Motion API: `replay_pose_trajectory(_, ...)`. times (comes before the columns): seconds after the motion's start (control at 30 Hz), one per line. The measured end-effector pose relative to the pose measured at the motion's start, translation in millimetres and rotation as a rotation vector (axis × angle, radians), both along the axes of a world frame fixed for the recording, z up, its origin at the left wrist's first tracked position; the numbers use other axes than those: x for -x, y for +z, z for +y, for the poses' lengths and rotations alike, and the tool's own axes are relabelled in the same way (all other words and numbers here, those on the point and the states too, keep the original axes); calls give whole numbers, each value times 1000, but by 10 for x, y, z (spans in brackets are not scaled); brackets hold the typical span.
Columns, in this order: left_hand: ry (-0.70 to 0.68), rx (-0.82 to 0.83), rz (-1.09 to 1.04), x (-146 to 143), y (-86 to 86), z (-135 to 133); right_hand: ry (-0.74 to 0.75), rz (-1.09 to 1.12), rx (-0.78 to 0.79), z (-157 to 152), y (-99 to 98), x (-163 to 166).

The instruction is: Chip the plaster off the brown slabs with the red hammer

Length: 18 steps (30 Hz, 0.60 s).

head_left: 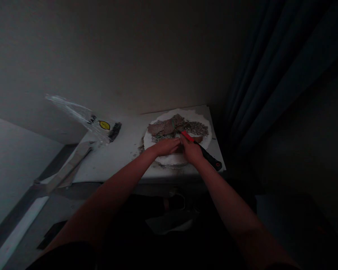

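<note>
A round white board [169, 158] lies on a small white table [115, 157], covered with brown chopped pieces and some flat brown slabs [165, 127]. My right hand [192, 150] is closed round a knife with a red and black handle [211, 159], its blade pointing up-left onto the board. Just beside it, my left hand [166, 146] rests fingers-down on the food at the board's near side, pressing on a brown piece. The scene is very dim.
A clear plastic bag with a yellow label [100, 123] lies at the table's left end. A dark curtain [273, 86] hangs on the right. A plain wall is behind. A pale strip [64, 170] leans at the lower left.
</note>
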<state>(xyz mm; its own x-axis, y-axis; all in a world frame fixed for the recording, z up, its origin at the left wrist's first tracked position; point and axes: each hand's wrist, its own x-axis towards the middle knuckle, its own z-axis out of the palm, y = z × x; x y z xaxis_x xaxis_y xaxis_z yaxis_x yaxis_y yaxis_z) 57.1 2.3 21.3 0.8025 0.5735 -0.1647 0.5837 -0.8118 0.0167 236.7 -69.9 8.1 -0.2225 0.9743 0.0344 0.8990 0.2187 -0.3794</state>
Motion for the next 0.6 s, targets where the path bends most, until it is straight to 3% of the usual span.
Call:
replay_pose_trajectory(0.13,12,3,-29,-14,0,-21,-19,-19,33,4,23,1)
replay_pose_trajectory(0.2,-5,17,-112,-24,92,16,-23,-38,65,11,32,-2)
replay_pose_trajectory(0.33,62,-79,-464,120,566,175,-14,-50,82,22,37,-20)
replay_pose_trajectory(0.43,241,-184,-676,509,851,185,-19,-32,84,23,41,-37)
replay_pose_trajectory(0.5,446,-266,-777,869,800,65,-13,-23,82,19,43,-41)
replay_pose_trajectory(0.6,913,-303,-865,1384,347,-243,-2,-32,65,9,38,-19)
